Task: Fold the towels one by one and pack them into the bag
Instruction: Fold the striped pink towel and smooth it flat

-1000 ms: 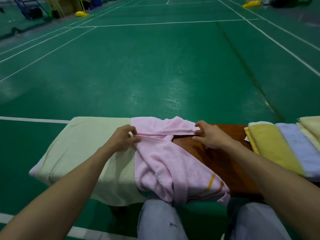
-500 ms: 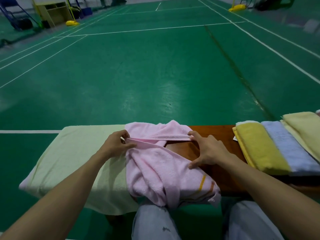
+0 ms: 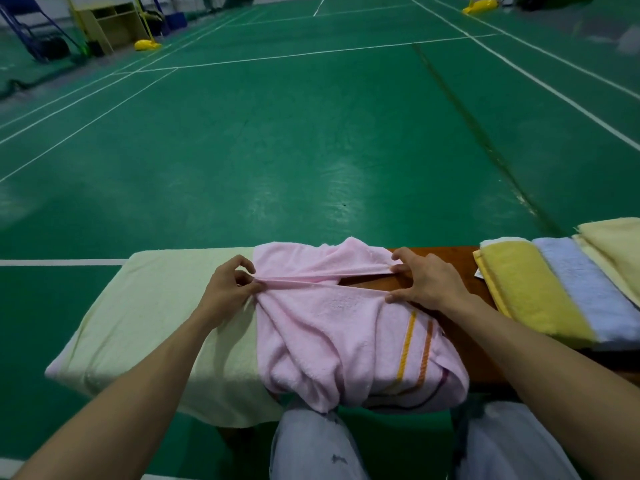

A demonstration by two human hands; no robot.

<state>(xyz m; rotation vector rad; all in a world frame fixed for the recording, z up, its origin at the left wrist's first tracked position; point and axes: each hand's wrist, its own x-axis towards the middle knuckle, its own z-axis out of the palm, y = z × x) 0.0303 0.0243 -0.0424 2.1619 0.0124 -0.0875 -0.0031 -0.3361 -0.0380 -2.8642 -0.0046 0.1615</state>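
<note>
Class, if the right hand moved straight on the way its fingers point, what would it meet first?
The pink towel, which the right hand pinches: its fingers point left along the taut edge. Beyond that, probably the left hand, though depth is unclear.

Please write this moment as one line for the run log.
step: folding pink towel | left hand: pinches its edge | right hand: pinches same edge | towel: crumpled on bench | bag: not in view

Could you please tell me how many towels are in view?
5: pale green towel spread at left; pink towel at centre, being folded; yellow towel, blue towel, cream towel at right. A white edge behind the yellow may hide more.
</note>
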